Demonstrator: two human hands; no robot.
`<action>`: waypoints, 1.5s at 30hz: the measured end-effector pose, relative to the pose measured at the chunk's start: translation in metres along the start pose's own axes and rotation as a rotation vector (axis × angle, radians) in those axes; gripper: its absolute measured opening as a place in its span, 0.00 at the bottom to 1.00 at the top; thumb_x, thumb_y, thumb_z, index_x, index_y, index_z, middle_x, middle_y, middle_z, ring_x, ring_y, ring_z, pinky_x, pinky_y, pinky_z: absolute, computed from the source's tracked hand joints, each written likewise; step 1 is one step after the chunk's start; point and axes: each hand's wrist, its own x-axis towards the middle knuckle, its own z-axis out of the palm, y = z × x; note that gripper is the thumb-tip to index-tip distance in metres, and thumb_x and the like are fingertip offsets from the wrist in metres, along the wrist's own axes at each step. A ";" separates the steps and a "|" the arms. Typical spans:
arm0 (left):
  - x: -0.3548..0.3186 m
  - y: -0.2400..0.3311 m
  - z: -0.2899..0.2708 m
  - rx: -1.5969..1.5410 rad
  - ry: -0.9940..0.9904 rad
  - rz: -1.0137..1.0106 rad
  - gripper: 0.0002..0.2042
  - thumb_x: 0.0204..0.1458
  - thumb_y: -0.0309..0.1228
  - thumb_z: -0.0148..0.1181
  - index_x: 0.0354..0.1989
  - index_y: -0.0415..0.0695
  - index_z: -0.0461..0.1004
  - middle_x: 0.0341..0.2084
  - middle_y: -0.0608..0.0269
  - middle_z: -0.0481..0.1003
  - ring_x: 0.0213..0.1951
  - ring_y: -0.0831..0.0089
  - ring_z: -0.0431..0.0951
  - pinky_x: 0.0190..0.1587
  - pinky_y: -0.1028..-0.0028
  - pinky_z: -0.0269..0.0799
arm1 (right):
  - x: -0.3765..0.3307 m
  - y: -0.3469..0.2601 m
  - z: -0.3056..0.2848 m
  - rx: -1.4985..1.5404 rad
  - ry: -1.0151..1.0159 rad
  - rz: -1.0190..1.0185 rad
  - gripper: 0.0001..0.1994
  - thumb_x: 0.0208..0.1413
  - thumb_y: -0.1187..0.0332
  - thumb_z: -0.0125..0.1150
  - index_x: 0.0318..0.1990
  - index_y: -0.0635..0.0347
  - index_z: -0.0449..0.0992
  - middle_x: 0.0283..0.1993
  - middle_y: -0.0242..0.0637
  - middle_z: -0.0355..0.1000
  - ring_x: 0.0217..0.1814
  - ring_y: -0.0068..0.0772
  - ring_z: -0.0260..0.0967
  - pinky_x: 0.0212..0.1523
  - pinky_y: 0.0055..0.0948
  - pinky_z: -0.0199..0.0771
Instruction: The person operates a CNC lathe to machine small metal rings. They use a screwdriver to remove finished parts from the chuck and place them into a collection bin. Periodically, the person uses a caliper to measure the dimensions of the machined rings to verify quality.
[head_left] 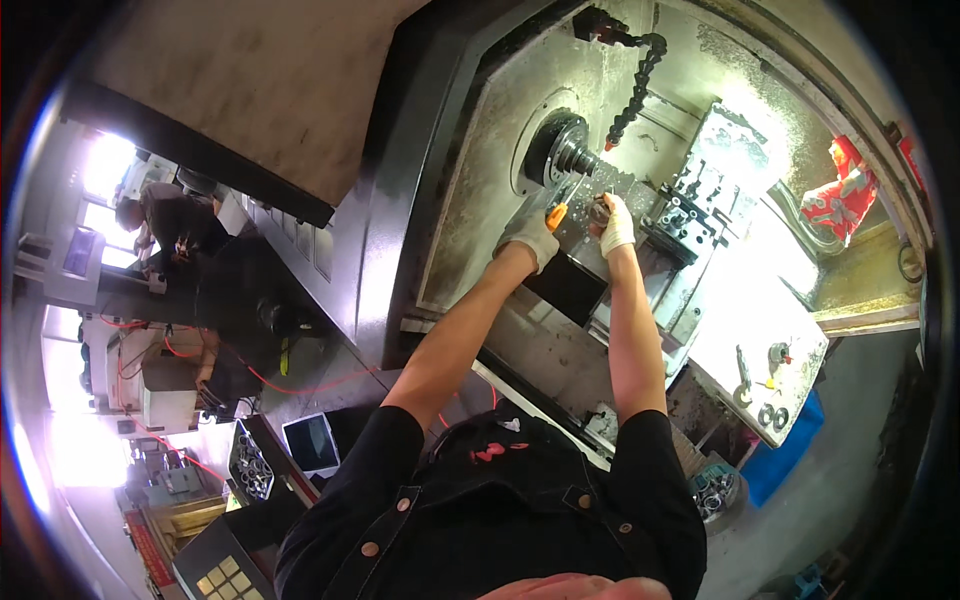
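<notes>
Both my hands wear pale work gloves and reach into a lathe's cabinet. My left hand (533, 238) is closed around an orange tool (557, 215) with a thin tip pointing up toward the spindle; its exact kind is unclear. The stepped metal chuck (562, 150) stands out from the back-left wall, just above that tip. To the right, my right hand (617, 226) has its fingers bent around a small dark metal part (599, 212), mostly hidden by the glove. Bright specks show between the hands and the chuck.
A black jointed coolant hose (640, 90) hangs at the upper right of the chuck. Right of my hands sits the tool block (685, 220) with several bolts. Rings and tools lie on a pale ledge (800, 350). A person (175, 220) works at far left.
</notes>
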 end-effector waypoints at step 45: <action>-0.053 -0.060 0.041 -0.274 0.008 0.032 0.19 0.42 0.27 0.51 0.46 0.41 0.66 0.35 0.52 0.73 0.38 0.61 0.74 0.43 0.71 0.67 | 0.037 -0.015 0.007 -0.264 -0.261 -0.650 0.32 0.41 0.72 0.66 0.58 0.52 0.61 0.44 0.36 0.71 0.33 0.25 0.65 0.36 0.21 0.65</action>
